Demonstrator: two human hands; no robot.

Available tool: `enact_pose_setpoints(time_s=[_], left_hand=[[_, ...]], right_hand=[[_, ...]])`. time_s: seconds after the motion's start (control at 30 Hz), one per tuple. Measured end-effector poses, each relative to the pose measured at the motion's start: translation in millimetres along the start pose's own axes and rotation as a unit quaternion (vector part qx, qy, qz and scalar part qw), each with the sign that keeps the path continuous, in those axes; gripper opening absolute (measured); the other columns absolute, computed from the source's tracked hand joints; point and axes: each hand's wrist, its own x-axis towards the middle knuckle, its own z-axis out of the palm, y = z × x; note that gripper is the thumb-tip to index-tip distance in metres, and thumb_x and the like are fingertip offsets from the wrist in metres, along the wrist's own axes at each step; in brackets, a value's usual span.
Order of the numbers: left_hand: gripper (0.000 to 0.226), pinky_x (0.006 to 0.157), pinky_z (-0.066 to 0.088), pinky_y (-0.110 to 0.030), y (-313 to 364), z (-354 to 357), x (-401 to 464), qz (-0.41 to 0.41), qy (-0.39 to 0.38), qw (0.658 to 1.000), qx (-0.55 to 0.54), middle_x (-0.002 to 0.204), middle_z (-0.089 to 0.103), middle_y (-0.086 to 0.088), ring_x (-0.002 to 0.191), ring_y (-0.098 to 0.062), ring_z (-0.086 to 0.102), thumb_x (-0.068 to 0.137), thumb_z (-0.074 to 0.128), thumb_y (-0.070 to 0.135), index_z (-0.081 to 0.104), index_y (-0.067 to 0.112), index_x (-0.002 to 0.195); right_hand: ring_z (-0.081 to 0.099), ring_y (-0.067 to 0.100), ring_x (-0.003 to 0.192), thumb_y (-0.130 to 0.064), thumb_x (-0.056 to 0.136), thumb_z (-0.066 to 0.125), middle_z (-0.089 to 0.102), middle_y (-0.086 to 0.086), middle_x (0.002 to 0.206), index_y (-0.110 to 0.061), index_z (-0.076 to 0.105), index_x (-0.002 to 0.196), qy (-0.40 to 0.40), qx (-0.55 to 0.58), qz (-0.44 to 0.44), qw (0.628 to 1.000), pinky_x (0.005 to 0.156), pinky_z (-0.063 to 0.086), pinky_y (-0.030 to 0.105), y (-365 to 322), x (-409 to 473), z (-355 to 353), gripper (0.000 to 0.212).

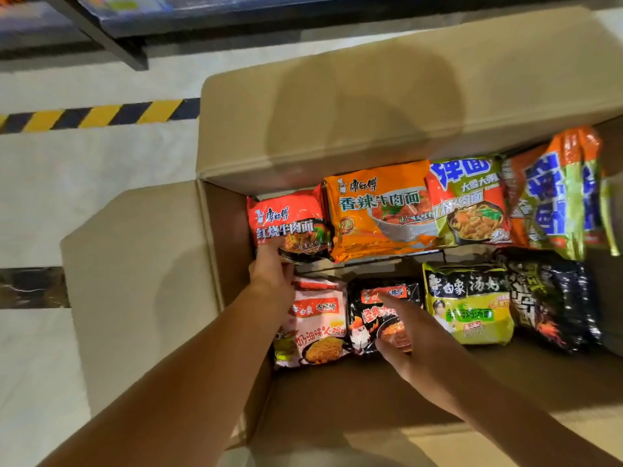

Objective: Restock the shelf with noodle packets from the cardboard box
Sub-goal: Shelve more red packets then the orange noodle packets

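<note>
Floor-level cardboard box point(141, 298) packed tight; red packet point(290, 227) touched by left hand point(271, 274), grip hidden; right hand point(414, 345) fingers spread; neighbours may be dragged.

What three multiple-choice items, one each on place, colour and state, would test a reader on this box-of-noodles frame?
1. Where does the orange packet lie in the cardboard box?
A. far row, between the red packet and a green one
B. near row, right corner
C. outside on the floor

2. What colour is the packet under the right hand?
A. white
B. black
C. blue

3. What state is the left hand in?
A. lifting a packet clear
B. resting on a flap
C. fingers on the red packet's near edge

Answers: 1 A, its neighbours show it. 2 B, the black packet lies beneath the fingers. 3 C, the packet lies in the box.
</note>
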Motion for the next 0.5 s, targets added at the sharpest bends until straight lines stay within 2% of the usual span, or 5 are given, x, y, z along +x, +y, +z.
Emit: enact_pose_setpoints(time_s=[0.13, 0.3, 0.43, 0.47, 0.5], left_hand=[[0.041, 0.062, 0.047, -0.025, 1.1, 5.9, -1.5, -0.007, 0.044, 0.999, -0.015, 0.110, 0.061, -0.004, 0.089, -0.014, 0.060, 0.085, 0.074, 0.031, 0.057, 0.017, 0.120], [0.051, 0.075, 0.054, -0.025, 6.1, 4.3, -3.3, -0.013, 0.041, 0.999, 0.001, 0.091, 0.065, 0.001, 0.073, -0.009, 0.063, 0.080, 0.078, 0.045, 0.063, 0.018, 0.121], [0.051, 0.044, 0.050, -0.022, 18.4, 2.6, -11.5, 0.023, 0.007, 0.999, 0.049, 0.096, 0.067, -0.005, 0.075, -0.015, 0.064, 0.082, 0.078, 0.038, 0.059, 0.013, 0.122], [0.050, 0.049, 0.054, -0.024, 22.1, 1.5, -13.1, 0.031, -0.004, 0.998, 0.054, 0.100, 0.069, -0.007, 0.078, -0.016, 0.065, 0.082, 0.078, 0.034, 0.058, 0.010, 0.122], [0.048, 0.064, 0.059, -0.031, 25.2, 0.0, -13.1, 0.039, -0.017, 0.998, 0.056, 0.105, 0.070, -0.009, 0.082, -0.016, 0.067, 0.083, 0.078, 0.029, 0.059, 0.009, 0.122]], right_hand=[[0.030, 0.000, 0.140, -0.042, 0.096, 0.057, 0.030, -0.019, 0.155, -0.049, 0.019, 0.150, 0.002, -0.011, 0.003, 1.000, 0.109, 0.028, 0.020, 5.0, 4.8, -2.0, 0.067], [0.028, 0.002, 0.142, -0.041, 0.096, 0.056, 0.029, -0.018, 0.157, -0.047, 0.017, 0.152, 0.007, 0.000, 0.005, 1.000, 0.112, 0.030, 0.026, -5.0, 6.8, -0.5, 0.069], [0.029, 0.004, 0.142, -0.042, 0.096, 0.056, 0.028, -0.016, 0.158, -0.046, 0.016, 0.153, 0.007, 0.000, 0.003, 1.000, 0.114, 0.032, 0.031, -17.0, 11.7, 5.6, 0.070], [0.028, 0.004, 0.143, -0.042, 0.097, 0.056, 0.027, -0.016, 0.158, -0.045, 0.016, 0.153, 0.007, 0.003, 0.003, 1.000, 0.114, 0.030, 0.028, -20.6, 13.6, 7.4, 0.070], [0.027, 0.003, 0.143, -0.042, 0.097, 0.056, 0.027, -0.016, 0.158, -0.043, 0.016, 0.154, 0.007, 0.007, 0.002, 1.000, 0.113, 0.028, 0.025, -24.2, 15.7, 9.4, 0.070]])
